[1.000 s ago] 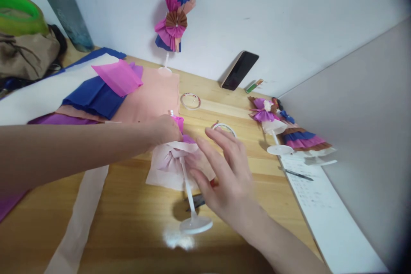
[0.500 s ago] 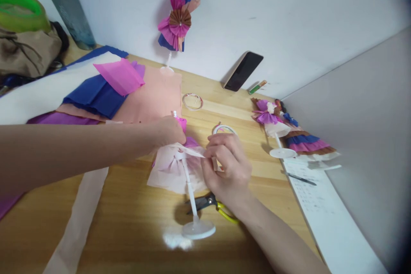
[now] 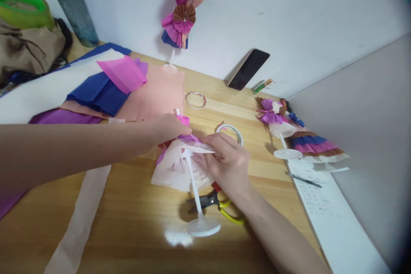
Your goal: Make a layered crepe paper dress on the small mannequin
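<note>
A small white dress form on a stand (image 3: 195,186) leans over the table, with a pink paper bodice (image 3: 183,120) and a skirt of white crepe paper (image 3: 173,169) over purple paper. My left hand (image 3: 171,129) is closed around the form near its waist, its fingertips largely hidden. With bent fingers, my right hand (image 3: 226,158) pinches the edge of the white crepe paper at the right side. Below that hand lie scissors with yellow and red handles (image 3: 213,200). A roll of white tape (image 3: 241,137) sits just beyond it.
Coloured crepe sheets (image 3: 160,90) and a pale paper strip (image 3: 85,205) lie left. Behind stand a dressed form (image 3: 183,19), a phone (image 3: 248,69) and a bottle (image 3: 75,8). A clear ring (image 3: 195,100) is mid-table; more paper dresses (image 3: 316,143) and a written sheet (image 3: 324,205) are right.
My right hand has moved in closer to the skirt's waist, its fingers more folded over the white paper edge. My left hand has shifted slightly right. The view has moved a little.
</note>
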`<action>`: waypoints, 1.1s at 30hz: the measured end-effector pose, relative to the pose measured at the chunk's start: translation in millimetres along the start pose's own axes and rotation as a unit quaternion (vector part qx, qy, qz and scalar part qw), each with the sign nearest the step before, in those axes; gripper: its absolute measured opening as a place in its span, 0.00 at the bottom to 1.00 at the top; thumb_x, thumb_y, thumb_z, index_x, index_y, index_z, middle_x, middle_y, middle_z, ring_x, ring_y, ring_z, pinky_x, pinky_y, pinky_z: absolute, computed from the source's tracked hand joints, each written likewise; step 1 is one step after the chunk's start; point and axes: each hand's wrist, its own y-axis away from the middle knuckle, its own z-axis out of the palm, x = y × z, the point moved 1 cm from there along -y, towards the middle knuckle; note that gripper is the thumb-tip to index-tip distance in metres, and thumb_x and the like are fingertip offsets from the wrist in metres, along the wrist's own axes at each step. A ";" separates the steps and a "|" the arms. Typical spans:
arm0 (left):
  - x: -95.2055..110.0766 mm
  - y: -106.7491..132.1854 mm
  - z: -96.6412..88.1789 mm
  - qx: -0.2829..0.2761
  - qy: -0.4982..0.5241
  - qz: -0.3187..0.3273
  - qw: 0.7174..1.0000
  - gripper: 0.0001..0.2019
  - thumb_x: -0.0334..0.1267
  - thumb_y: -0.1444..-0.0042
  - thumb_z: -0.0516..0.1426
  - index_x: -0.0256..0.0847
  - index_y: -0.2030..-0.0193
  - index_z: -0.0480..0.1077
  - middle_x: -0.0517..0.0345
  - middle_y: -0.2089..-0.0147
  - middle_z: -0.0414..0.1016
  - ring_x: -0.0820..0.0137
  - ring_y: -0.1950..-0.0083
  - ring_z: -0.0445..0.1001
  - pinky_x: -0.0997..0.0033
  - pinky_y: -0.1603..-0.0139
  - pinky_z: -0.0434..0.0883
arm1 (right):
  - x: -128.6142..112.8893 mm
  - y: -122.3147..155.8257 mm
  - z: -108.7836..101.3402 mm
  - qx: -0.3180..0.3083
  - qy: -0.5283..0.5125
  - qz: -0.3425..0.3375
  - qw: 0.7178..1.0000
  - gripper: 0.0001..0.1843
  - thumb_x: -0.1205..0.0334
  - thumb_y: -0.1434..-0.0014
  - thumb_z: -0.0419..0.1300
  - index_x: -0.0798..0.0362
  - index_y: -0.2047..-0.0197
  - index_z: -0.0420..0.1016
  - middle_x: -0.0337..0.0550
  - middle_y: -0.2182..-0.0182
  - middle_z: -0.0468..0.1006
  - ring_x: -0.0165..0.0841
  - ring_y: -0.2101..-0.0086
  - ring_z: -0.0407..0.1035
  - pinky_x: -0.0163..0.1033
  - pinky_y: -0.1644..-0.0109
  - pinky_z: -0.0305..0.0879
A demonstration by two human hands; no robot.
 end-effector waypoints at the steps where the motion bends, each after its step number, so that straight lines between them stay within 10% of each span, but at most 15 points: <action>1: 5.2 3.2 0.8 -0.005 -0.021 -0.026 0.999 0.06 0.36 0.55 0.60 0.36 0.78 0.72 0.58 0.84 0.68 0.71 0.82 0.65 0.75 0.82 0.57 | 1.0 0.2 0.4 0.003 -0.006 0.002 1.000 0.15 0.78 0.49 0.51 0.55 0.65 0.76 0.43 0.71 0.77 0.33 0.71 0.71 0.37 0.68 0.65; 8: 15.5 15.0 0.1 0.011 -0.091 -0.067 0.994 0.10 0.35 0.48 0.53 0.38 0.79 0.65 0.62 0.85 0.62 0.73 0.82 0.63 0.77 0.82 0.57 | 9.3 4.0 4.1 0.037 -0.034 0.000 0.999 0.17 0.79 0.51 0.52 0.52 0.64 0.76 0.42 0.70 0.78 0.33 0.71 0.71 0.38 0.68 0.66; 22: -36.4 33.8 -21.2 0.023 0.271 -0.095 0.958 0.04 0.24 0.54 0.60 0.34 0.76 0.70 0.52 0.71 0.80 0.72 0.69 0.79 0.79 0.66 0.76 | 19.2 4.9 7.0 0.068 -0.097 0.058 0.991 0.13 0.77 0.49 0.55 0.51 0.68 0.76 0.38 0.73 0.77 0.30 0.72 0.71 0.35 0.70 0.66; 33: -47.6 40.2 -13.1 0.096 0.333 -0.102 0.932 0.08 0.20 0.53 0.59 0.34 0.76 0.68 0.54 0.70 0.78 0.70 0.65 0.80 0.80 0.66 0.76 | 21.4 5.7 10.3 0.072 -0.113 0.080 0.988 0.08 0.73 0.49 0.61 0.52 0.68 0.77 0.38 0.73 0.77 0.30 0.73 0.71 0.35 0.70 0.65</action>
